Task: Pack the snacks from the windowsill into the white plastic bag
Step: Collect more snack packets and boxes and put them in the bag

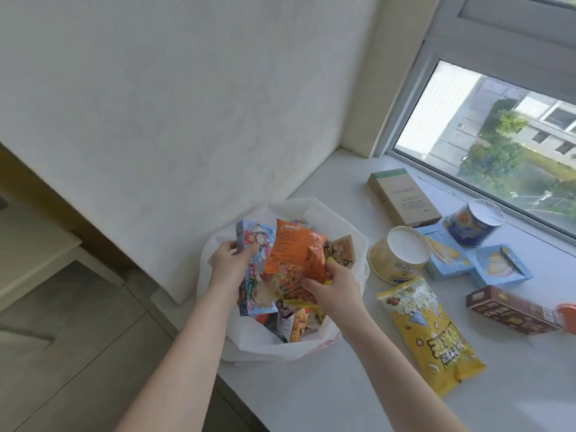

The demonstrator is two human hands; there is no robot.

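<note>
Packing is partly complete. The white plastic bag (311,347) stands open at the left end of the windowsill (343,400) and already holds a heap of snack packets, filled nearly to its rim. Still outside the bag, on the sill to its right: a yellow popcorn bag (427,332) lying flat, a yellow paper tub (397,255) on its side, a blue can (473,224) also on its side, two light-blue biscuit boxes (473,260), a tan carton (403,196) near the window frame, and a brown chocolate box (511,310). An orange object at the right frame edge cannot be identified. Judged from this layout, roughly half the items remain. Both arms extend forward over the bag opening. The left hand (230,260) grips the upper edge of a blue cartoon-printed box (254,275) standing in the bag, fingers curled around it. The right hand (330,285) pinches the lower corner of an orange snack packet (293,251), holding it tilted above the contents.
</note>
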